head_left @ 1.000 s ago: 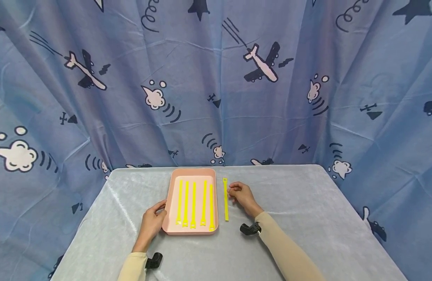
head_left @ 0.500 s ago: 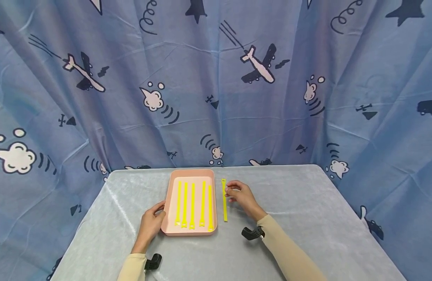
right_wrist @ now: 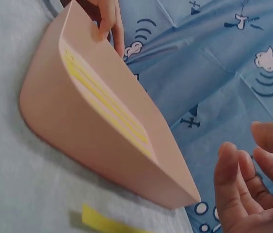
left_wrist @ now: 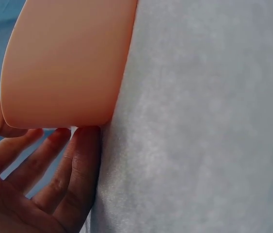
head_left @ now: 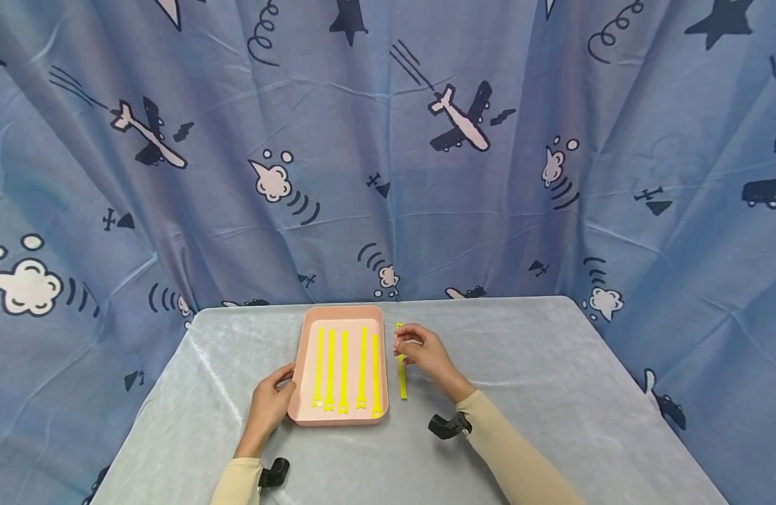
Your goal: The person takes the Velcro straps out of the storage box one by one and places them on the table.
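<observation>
A pink tray (head_left: 344,423) lies on the table with several flat yellow cable straps (head_left: 344,372) side by side in it. My left hand (head_left: 271,405) grips its left wall; in the right wrist view the thumb is inside the wall, and in the left wrist view the fingers (left_wrist: 84,160) are against the outside. Another yellow cable strap (head_left: 403,382) lies on the cloth just right of the tray. Over its upper part is my right hand (head_left: 428,354), hiding some of it. Thumb and fingers there are loosely bent and apart, with nothing between them.
A pale grey cloth (head_left: 520,351) covers the table. Behind it hangs a blue curtain (head_left: 337,210) printed with planes and stars. Black wrist cameras (head_left: 450,425) are strapped on both wrists.
My right hand has shifted left, from beside the loose strap to over it. My left hand keeps its hold on the tray. The head view has turned slightly.
</observation>
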Demonstrator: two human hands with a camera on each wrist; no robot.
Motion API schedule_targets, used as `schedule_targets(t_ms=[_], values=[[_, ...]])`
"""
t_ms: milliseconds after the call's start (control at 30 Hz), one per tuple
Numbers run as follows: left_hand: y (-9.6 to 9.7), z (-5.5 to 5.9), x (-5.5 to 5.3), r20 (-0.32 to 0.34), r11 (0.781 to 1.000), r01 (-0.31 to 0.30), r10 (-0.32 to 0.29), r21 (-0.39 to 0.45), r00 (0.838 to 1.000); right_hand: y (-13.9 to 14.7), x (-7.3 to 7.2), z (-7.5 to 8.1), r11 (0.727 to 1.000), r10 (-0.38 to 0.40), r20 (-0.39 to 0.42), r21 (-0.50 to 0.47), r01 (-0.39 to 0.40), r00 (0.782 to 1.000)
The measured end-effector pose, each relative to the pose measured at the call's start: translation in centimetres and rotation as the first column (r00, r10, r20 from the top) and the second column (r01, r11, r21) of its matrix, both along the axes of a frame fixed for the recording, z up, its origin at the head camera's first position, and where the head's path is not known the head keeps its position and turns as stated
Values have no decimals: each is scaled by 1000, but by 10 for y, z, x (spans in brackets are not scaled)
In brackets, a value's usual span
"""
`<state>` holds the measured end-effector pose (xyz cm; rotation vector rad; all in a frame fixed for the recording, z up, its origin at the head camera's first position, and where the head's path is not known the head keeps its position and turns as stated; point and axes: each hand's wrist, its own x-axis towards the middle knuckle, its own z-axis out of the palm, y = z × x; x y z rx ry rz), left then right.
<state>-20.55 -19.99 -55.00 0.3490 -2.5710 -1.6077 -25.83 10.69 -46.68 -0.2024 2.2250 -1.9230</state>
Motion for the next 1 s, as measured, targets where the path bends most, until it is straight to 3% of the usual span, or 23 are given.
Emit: schedule_targets(t_ms=[333,700,1000], values=[[-2,0,-1,0,1000,-3,3,-6,1000,-17,-9,-20,999,46,-39,-10,-46,998],[-1,-2,-1,-3,1000,0,0,-7,1000,-39,-4,-15,992,112,-61,-44,-114,992],[-1,-2,-2,-3,1000,-3,3,-14,1000,-63,-6,-12,988,148,-95,-18,-150,984]])
